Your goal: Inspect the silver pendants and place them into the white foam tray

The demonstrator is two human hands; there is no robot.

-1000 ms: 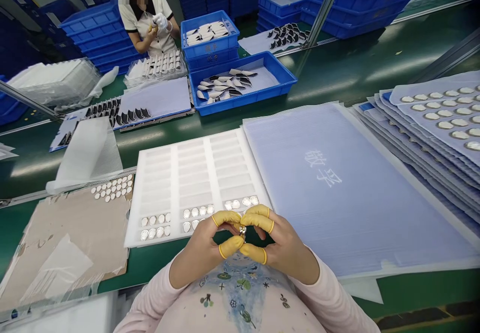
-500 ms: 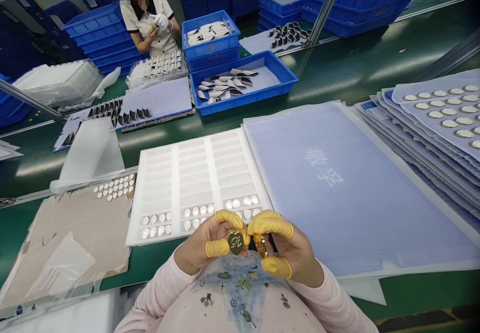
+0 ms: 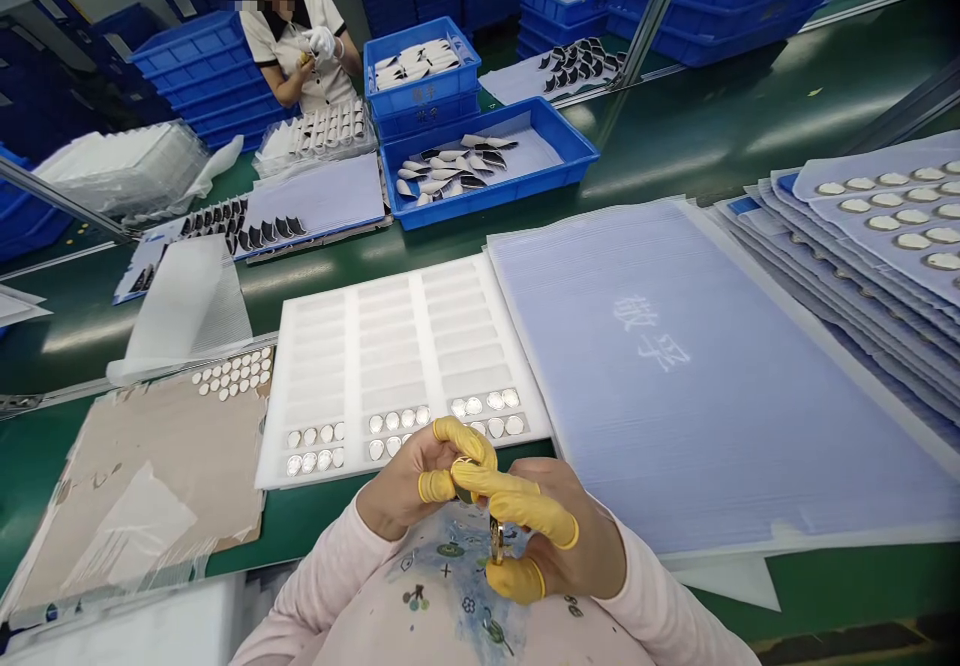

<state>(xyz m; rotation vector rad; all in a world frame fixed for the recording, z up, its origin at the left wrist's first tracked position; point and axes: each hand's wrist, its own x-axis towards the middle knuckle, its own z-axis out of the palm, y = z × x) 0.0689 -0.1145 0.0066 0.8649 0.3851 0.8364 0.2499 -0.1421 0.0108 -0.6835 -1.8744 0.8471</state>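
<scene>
Yellow finger cots cover several fingertips on both hands. My left hand (image 3: 420,474) pinches a round gold-rimmed disc (image 3: 465,492), partly hidden behind the fingers. My right hand (image 3: 559,526) grips a second gold disc (image 3: 496,540) edge-on between thumb and fingers. One right fingertip reaches across onto the left disc, so the hands touch or nearly touch in front of my chest. Just beyond them lies a white foam tray (image 3: 386,331) with slots in three columns; several round silvery discs (image 3: 313,461) sit in its nearest rows.
Left of the tray, several discs (image 3: 232,374) lie on brown cardboard (image 3: 172,466). A bluish sheet (image 3: 675,426) covers the right side. Stacked sheets with discs (image 3: 892,216) stand far right. Behind are a blue bin (image 3: 555,181) of curved pieces and a co-worker (image 3: 311,41) in white gloves.
My right hand has moved left and slightly down, turning its disc edge-on. Its fingers now overlap the left hand's disc, whose engraved face showed before.
</scene>
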